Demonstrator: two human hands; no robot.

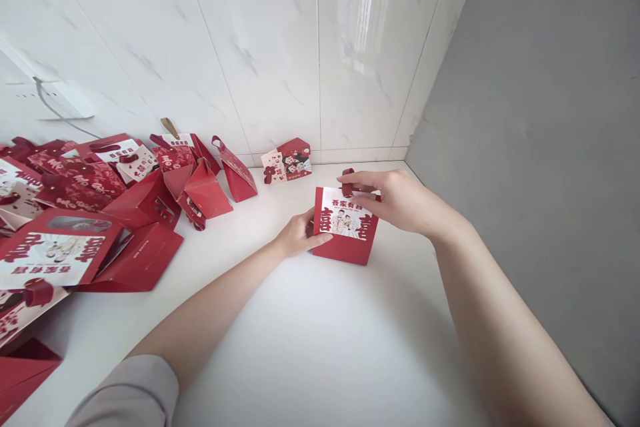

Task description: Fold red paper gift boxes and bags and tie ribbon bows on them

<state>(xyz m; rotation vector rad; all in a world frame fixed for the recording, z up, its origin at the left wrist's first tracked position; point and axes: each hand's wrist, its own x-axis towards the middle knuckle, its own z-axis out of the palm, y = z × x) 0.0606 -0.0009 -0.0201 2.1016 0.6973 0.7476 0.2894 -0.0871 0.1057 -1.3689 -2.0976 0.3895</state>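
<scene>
A red gift box (344, 250) with a white printed front showing a cartoon couple stands upright on the white table, a dark red ribbon loop (348, 180) at its top. My left hand (299, 233) grips the box by its left side, thumb on the front and the other fingers hidden behind it. At the top edge, my right hand (393, 197) pinches around the ribbon loop with thumb and fingers.
Many red gift boxes (145, 197) lie heaped on the left. A small red box (239, 173) and a pink-and-red one (287, 161) stand near the tiled wall (270, 53). A grey surface (540, 147) borders the white table (280, 333) on the right.
</scene>
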